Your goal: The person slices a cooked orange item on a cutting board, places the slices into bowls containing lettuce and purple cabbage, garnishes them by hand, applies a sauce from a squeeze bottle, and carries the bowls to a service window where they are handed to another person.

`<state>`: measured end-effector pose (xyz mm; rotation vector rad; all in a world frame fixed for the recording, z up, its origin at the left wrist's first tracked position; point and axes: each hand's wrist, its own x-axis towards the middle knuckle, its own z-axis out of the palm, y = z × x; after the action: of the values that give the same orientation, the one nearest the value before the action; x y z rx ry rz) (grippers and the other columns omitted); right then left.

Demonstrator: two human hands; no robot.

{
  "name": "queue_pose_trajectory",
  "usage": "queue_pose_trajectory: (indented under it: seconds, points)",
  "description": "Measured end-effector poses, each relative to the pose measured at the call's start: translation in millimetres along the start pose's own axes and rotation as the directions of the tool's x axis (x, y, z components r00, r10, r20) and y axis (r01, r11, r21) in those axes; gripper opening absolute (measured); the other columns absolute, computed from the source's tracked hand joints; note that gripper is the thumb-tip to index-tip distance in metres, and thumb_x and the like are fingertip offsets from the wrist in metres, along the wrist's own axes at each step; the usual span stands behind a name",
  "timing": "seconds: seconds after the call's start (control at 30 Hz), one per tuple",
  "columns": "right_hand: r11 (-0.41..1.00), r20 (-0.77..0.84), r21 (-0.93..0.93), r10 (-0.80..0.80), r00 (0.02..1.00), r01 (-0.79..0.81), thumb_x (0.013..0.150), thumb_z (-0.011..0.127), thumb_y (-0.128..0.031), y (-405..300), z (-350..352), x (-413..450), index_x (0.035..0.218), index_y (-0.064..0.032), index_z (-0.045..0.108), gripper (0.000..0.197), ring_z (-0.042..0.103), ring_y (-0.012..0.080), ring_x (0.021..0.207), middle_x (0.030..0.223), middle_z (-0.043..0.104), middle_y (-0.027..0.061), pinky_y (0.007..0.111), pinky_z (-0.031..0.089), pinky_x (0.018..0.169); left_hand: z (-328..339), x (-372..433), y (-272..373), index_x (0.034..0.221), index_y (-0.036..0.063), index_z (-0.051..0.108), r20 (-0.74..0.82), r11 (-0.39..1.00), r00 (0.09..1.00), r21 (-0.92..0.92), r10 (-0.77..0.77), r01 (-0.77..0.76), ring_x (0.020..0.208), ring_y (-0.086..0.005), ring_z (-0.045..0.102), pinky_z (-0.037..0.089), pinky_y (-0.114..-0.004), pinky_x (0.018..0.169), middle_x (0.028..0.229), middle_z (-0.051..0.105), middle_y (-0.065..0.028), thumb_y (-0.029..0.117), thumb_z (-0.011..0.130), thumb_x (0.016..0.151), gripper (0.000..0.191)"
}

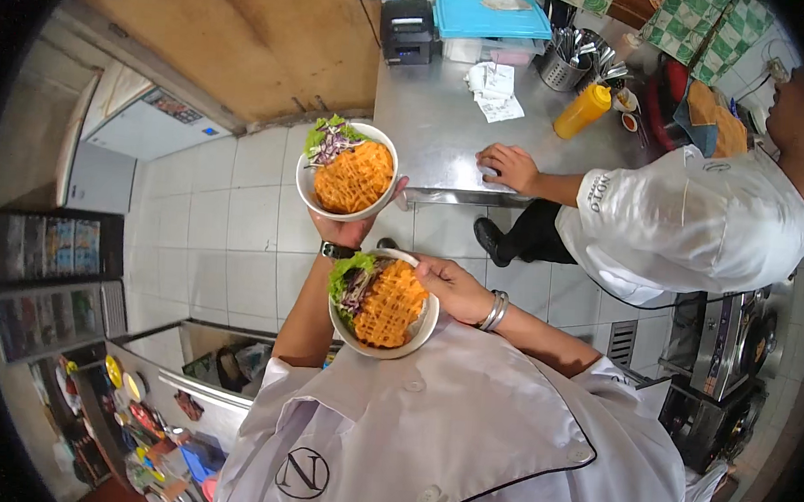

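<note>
My left hand supports a white bowl from beneath, stretched out ahead of me. In that bowl lie a breaded, sauce-covered piece of food with orange sauce, shredded purple cabbage and green lettuce. Close to my chest, my right hand grips the rim of a second white bowl, thumb over the edge. The same sort of orange-sauced food fills it, with cabbage and lettuce on its left side. Both bowls are held up above the floor; what lies under the sauce is hidden.
A co-worker stands at right, one hand on the steel table. It carries a yellow squeeze bottle, paper receipts, a cutlery holder, a blue-lidded box and a black printer. A stove stands right.
</note>
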<state>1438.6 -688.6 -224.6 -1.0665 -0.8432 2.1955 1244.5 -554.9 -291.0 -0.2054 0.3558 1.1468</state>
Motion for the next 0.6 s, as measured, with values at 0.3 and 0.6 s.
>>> queue_pose_trajectory:
  seconds: [0.3,0.6]
  points:
    - [0.964,-0.462,-0.038,-0.252,0.85,0.265,0.111,0.044,-0.038,15,-61,46,0.156,0.0,0.039,0.058,0.051,0.013,0.129,0.144,0.057,0.0087,0.031,0.041,0.11,-107,115,56,0.152,0.0127,0.046,-0.129,0.975,0.986,0.183,-0.101,0.124,0.14,-0.0394,0.048,0.038,-0.061,0.116,0.154,0.049,-0.0137,0.068,0.042,0.1,0.076]
    - [0.914,-0.845,0.13,-0.101,0.525,0.385,0.108,0.047,-0.047,39,-61,39,0.141,0.0013,0.05,0.058,0.06,0.0176,0.122,0.135,0.061,0.01,0.034,0.048,0.105,-146,184,55,0.153,0.0019,0.041,-0.194,0.839,0.867,0.227,-0.459,0.495,0.139,-0.0402,0.048,0.036,-0.057,0.118,0.154,0.048,-0.0204,0.08,0.033,0.095,0.097]
